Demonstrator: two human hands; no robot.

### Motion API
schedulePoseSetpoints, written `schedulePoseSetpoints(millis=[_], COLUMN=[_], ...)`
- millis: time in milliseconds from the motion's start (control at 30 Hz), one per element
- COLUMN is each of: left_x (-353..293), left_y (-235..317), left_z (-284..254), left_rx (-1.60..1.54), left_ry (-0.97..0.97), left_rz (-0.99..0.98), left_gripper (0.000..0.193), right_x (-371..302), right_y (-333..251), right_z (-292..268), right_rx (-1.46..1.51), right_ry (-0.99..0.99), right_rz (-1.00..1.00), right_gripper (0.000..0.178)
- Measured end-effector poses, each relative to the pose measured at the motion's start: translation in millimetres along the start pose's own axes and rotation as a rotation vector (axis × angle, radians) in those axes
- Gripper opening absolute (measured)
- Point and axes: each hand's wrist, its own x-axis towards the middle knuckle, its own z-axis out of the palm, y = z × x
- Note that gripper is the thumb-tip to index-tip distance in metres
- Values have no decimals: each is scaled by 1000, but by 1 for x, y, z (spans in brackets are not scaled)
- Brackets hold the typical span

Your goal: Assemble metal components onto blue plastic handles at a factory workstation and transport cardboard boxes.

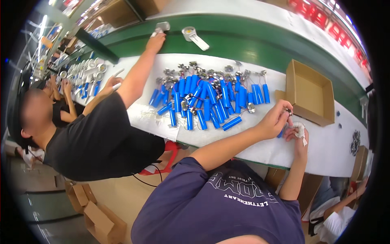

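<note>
My left hand (277, 121) pinches a small metallic part (288, 111) between thumb and fingertips, over the table edge by the carton. Just below it and to the right, my right hand (297, 138) is closed around a blue battery cell (280, 133), of which only a bit shows. White tape or wrapping (300, 129) covers fingers of that hand. To the left of my hands lies a heap of blue battery cells (207, 107), with small metal parts and thin wires attached. One loose cell (232, 123) lies at the heap's near edge.
An open cardboard box (310, 95) stands beyond my hands. Behind runs a green belt (243, 44) carrying a white handheld device (195, 38). On my left a co-worker (97, 138) in black reaches to the belt. Small dark parts (355, 142) lie at the right.
</note>
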Motion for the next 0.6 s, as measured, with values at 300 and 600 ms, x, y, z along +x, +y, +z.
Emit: schedulePoseSetpoints(millis=[300,600], left_x=[-35,-115], left_y=[71,153], left_z=[-23,-94], left_rx=[13,746], left_ry=[213,630], left_rz=[-42,-15], left_gripper=[25,21], right_x=[-6,2], right_y=[4,9], right_z=[9,5], right_rx=[-354,-526], right_ry=[52,-84], right_rz=[16,-58], right_gripper=[20,14])
